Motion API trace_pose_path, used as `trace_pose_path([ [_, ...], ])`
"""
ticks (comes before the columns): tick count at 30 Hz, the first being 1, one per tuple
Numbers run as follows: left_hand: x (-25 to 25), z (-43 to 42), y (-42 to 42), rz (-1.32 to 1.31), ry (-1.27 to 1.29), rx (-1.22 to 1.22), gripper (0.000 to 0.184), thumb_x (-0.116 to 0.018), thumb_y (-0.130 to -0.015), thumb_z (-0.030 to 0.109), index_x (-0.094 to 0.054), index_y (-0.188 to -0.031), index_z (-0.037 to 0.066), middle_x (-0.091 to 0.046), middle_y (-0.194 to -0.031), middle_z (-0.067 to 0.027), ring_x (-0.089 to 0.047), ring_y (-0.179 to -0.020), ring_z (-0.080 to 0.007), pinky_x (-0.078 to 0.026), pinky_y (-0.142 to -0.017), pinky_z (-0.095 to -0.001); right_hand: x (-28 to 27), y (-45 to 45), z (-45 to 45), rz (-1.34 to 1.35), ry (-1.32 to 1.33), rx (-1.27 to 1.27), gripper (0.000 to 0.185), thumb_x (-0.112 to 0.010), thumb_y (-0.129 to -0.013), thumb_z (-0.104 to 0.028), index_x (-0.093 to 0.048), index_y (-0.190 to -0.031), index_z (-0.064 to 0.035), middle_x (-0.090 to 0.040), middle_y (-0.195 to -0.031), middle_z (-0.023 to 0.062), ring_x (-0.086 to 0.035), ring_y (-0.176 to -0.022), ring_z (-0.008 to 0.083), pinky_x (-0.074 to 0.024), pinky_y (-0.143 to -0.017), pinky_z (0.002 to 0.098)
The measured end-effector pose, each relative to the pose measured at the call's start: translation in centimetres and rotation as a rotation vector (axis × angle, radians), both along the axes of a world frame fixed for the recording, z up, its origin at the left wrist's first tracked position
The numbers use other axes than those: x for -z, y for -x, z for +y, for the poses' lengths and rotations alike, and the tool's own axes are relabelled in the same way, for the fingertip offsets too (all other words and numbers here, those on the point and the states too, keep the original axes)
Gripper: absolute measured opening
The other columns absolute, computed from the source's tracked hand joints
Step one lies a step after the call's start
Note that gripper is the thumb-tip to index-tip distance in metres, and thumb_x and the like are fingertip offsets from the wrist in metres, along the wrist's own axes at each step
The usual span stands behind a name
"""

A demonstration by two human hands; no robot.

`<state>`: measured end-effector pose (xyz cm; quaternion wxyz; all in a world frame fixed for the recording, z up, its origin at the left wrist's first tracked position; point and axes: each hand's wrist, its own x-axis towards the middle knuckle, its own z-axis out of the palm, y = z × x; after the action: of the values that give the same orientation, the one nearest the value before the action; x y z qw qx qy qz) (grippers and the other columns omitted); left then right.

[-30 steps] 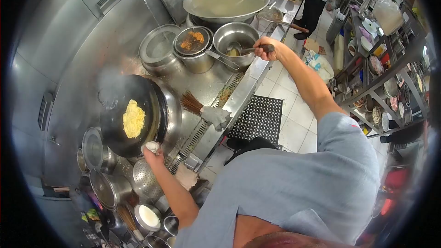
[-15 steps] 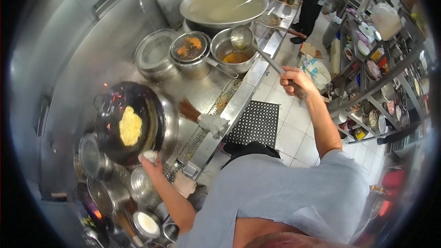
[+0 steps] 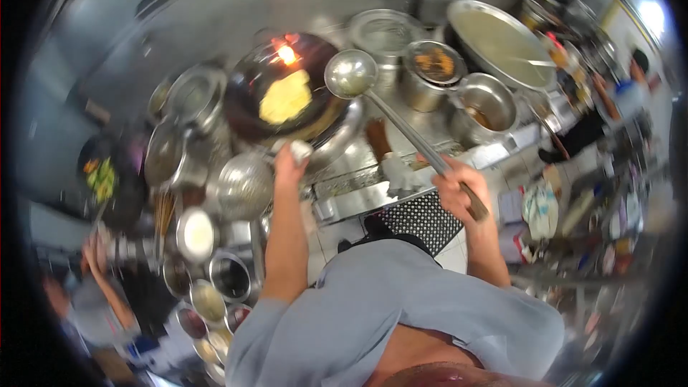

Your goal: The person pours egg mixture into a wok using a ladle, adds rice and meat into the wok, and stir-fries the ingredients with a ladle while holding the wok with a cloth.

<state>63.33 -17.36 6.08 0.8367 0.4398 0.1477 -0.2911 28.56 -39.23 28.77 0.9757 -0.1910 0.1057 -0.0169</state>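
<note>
My right hand (image 3: 461, 190) is closed round the handle of a long steel ladle (image 3: 403, 123). The ladle's bowl is at the right rim of a dark wok (image 3: 242, 100), with a little liquid visible in it. A yellow sheet of egg (image 3: 285, 100) lies in the wok, and an orange flame (image 3: 287, 54) flares by the far rim. At the wok's near edge, my left hand (image 3: 288, 160) grips a folded white cloth (image 3: 299, 149) against the rim. The wok's near handle, if any, is hidden under the cloth.
To the right stand a steel pot (image 3: 494, 97), a strainer with orange bits (image 3: 434, 64) and a wide basin of pale liquid (image 3: 494, 32). A brush (image 3: 378, 140) and perforated ladle (image 3: 244, 188) lie nearby. Co-workers stand at left (image 3: 104, 301) and right (image 3: 634, 104).
My view has swung left. The ladle has come from above the steel pot to the wok's right rim. The flame looks larger. My left hand stays at the wok with the cloth.
</note>
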Motion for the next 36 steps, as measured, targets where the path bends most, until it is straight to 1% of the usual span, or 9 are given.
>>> trace_pose_path([
  [3,-1.1,-0.2,1.2,-0.072,-0.05,0.028,0.018,-0.05,-0.093,0.027,-0.054,-0.106,0.016,-0.06,-0.095,-0.0023,-0.055,-0.094,-0.019,-0.045,-0.077,-0.0428,3.7,-10.8,0.1,0.011,-0.039,-0.172,0.04,-0.049,-0.089,-0.01,-0.045,-0.126,0.0048,-0.044,-0.065,-0.0026,-0.037,-0.04,0.004,-0.0297,-0.034,0.0205],
  [6,-8.6,0.0,5.3,0.022,-0.079,-0.037,0.017,-0.051,-0.092,0.027,-0.056,-0.101,0.014,-0.061,-0.09,-0.0016,-0.058,-0.08,-0.0152,-0.043,-0.054,-0.0311,5.6,-17.0,3.3,0.191,0.598,-0.049,0.031,-0.052,-0.082,-0.004,-0.049,-0.113,-0.0039,-0.046,-0.063,0.0011,-0.041,-0.041,0.0099,-0.0321,-0.036,0.0233],
  [16,-12.8,1.6,8.4,0.02,0.012,-0.009,0.014,-0.046,-0.094,0.025,-0.055,-0.101,0.017,-0.062,-0.087,0.0016,-0.061,-0.075,-0.0145,-0.046,-0.053,-0.0292,-2.9,-9.9,-0.8,0.223,1.508,-0.62,0.063,-0.055,-0.074,-0.007,-0.041,-0.136,-0.0012,-0.05,-0.061,0.0013,-0.047,-0.042,0.0111,-0.0365,-0.037,0.024],
  [22,-8.1,1.0,6.3,0.015,-0.1,-0.02,0.019,-0.045,-0.096,0.03,-0.056,-0.101,0.016,-0.063,-0.089,0.0006,-0.061,-0.077,-0.0154,-0.045,-0.054,-0.0288,2.3,-16.8,0.1,-0.025,2.261,-0.669,0.073,-0.055,-0.074,-0.012,-0.032,-0.143,-0.0062,-0.065,-0.085,0.0225,-0.064,-0.057,0.0293,-0.0519,-0.058,0.0401],
  [25,-2.8,1.7,10.3,-0.12,-0.181,-0.042,0.028,-0.049,-0.094,0.031,-0.052,-0.114,0.011,-0.06,-0.096,-0.0072,-0.061,-0.083,-0.0226,-0.052,-0.067,-0.0423,0.3,-16.2,3.5,0.316,2.212,-0.602,0.07,-0.054,-0.075,-0.014,-0.034,-0.142,-0.0106,-0.066,-0.091,0.0236,-0.066,-0.07,0.0339,-0.0516,-0.07,0.042],
  [28,-7.2,2.7,14.3,-0.095,-0.132,-0.093,0.028,-0.049,-0.089,0.014,-0.05,-0.116,0.008,-0.06,-0.103,-0.0087,-0.062,-0.087,-0.0238,-0.052,-0.074,-0.0419,2.0,-13.2,1.3,0.066,2.136,-0.322,0.068,-0.052,-0.077,-0.014,-0.034,-0.142,-0.01,-0.065,-0.094,0.0266,-0.065,-0.082,0.036,-0.0496,-0.078,0.0426],
  [30,-7.2,2.0,11.4,-0.063,-0.142,-0.252,0.033,-0.049,-0.084,0.001,-0.051,-0.117,0.003,-0.061,-0.102,-0.0107,-0.065,-0.086,-0.0235,-0.055,-0.065,-0.0418,0.5,-12.7,1.6,0.108,2.065,-0.297,0.068,-0.052,-0.077,-0.014,-0.034,-0.142,-0.0091,-0.064,-0.095,0.0273,-0.065,-0.083,0.0364,-0.0491,-0.079,0.0426],
  [33,-8.0,0.7,6.0,-0.058,-0.12,-0.183,0.01,-0.051,-0.089,0.018,-0.054,-0.094,0.01,-0.061,-0.076,-0.0041,-0.06,-0.056,-0.0171,-0.043,-0.039,-0.03,1.8,-14.0,2.0,0.165,2.024,-0.243,0.068,-0.053,-0.077,-0.015,-0.036,-0.142,-0.0089,-0.064,-0.094,0.0276,-0.066,-0.082,0.0352,-0.049,-0.078,0.0424],
  [36,-6.4,0.4,2.9,-0.047,-0.14,-0.115,0.013,-0.051,-0.09,0.024,-0.055,-0.096,0.014,-0.062,-0.077,-0.0019,-0.06,-0.059,-0.0162,-0.041,-0.041,-0.028,5.5,-18.9,1.7,0.125,2.105,-0.178,0.067,-0.054,-0.077,-0.015,-0.037,-0.141,-0.0094,-0.064,-0.091,0.0264,-0.066,-0.075,0.0318,-0.0501,-0.073,0.0416],
])
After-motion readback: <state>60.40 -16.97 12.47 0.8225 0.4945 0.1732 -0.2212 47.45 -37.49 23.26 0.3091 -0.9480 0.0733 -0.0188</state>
